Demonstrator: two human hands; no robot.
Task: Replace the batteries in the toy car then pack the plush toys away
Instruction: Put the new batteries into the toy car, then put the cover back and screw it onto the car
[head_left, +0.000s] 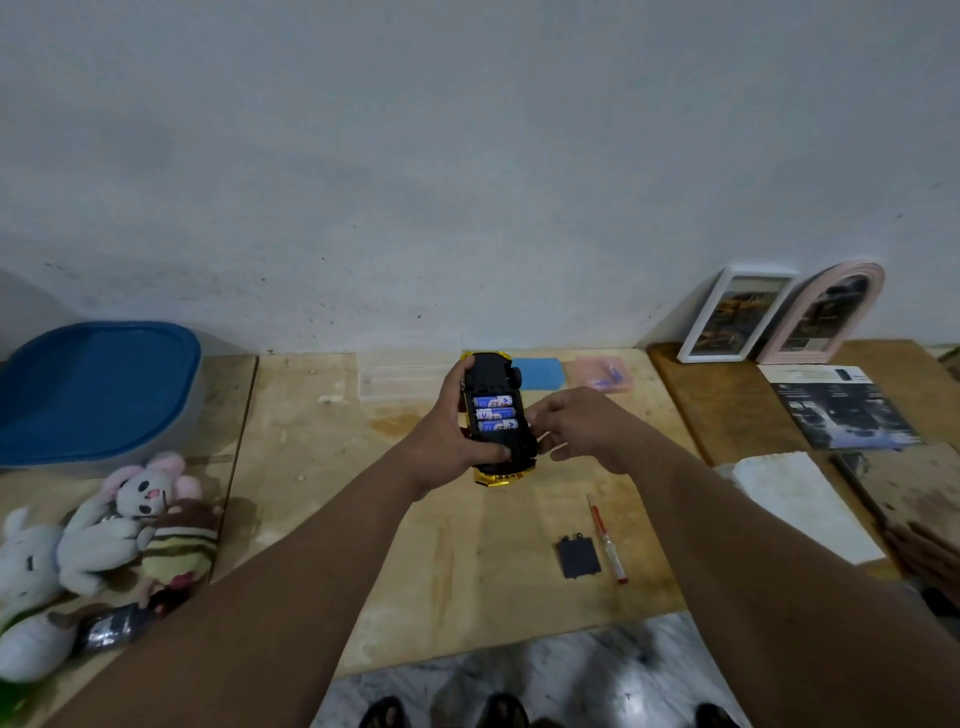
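The yellow toy car (500, 470) is held upside down over the wooden table (457, 561), its black underside up. Its battery bay is uncovered and shows three blue batteries (495, 414) side by side. My left hand (457, 426) is wrapped around the car's left side. My right hand (576, 423) touches the car's right edge with its fingertips beside the bay. The black battery cover (578, 556) lies on the table at the lower right, next to a red-and-white screwdriver (605, 540). Several plush toys (104, 530) are piled at the left.
A blue-lidded bin (98, 387) stands at the back left. A clear plastic box (400, 376), a blue pad (540, 372) and a pink tray (602, 374) with small blue items sit behind the car. Two framed pictures (737, 314), a leaflet (841, 408) and white paper (800, 501) occupy the right.
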